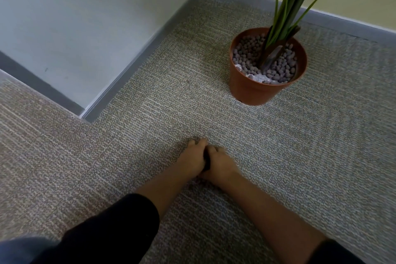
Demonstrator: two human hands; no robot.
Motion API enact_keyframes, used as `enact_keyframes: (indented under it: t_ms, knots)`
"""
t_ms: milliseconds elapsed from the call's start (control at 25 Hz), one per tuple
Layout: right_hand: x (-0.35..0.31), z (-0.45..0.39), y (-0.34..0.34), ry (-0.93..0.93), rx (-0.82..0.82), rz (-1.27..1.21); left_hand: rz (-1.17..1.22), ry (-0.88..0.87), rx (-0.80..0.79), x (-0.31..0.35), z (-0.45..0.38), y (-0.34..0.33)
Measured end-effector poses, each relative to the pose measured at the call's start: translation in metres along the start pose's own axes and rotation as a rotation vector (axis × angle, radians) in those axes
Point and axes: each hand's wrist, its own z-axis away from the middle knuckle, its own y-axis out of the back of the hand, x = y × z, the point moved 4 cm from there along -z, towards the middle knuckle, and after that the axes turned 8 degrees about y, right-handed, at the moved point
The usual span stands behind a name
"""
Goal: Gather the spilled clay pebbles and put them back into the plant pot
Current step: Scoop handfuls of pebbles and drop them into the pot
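Step in hand, as we judge it: scooping the last spilled pebbles off the carpet [150, 113]. We should keep both palms sealed at the lower edges, lift level, and tip out over the plant pot [252, 90], which stands apart, ahead and right. Left hand [191, 159] and right hand [220, 164] are pressed together, cupped on the carpet. 1 dark sliver shows between them; contents we cannot tell. Clay pebbles [248, 58] fill the pot.

Open carpet [214, 113] lies between the cupped hands and the plant pot [257, 90]; only the plant's stems [285, 6] crowd the pot's far side.
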Motion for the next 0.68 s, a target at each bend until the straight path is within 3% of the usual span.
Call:
enact_keyframes:
  t_ms: [240,440,560,680]
  knots:
    - [-0.006,-0.007,0.009,0.06,-0.001,0.031,0.044,-0.093,0.124,-0.005,0.006,0.001]
    - [0.006,-0.004,0.038,-0.03,-0.039,-0.117,0.209,-0.102,0.184,-0.002,0.01,0.014]
    - [0.004,-0.006,0.086,-0.033,-0.003,-0.147,0.289,-0.165,0.224,0.022,0.013,0.043]
    - [-0.005,-0.006,0.157,-0.026,0.149,-0.126,0.31,-0.239,0.276,0.061,0.012,0.079]
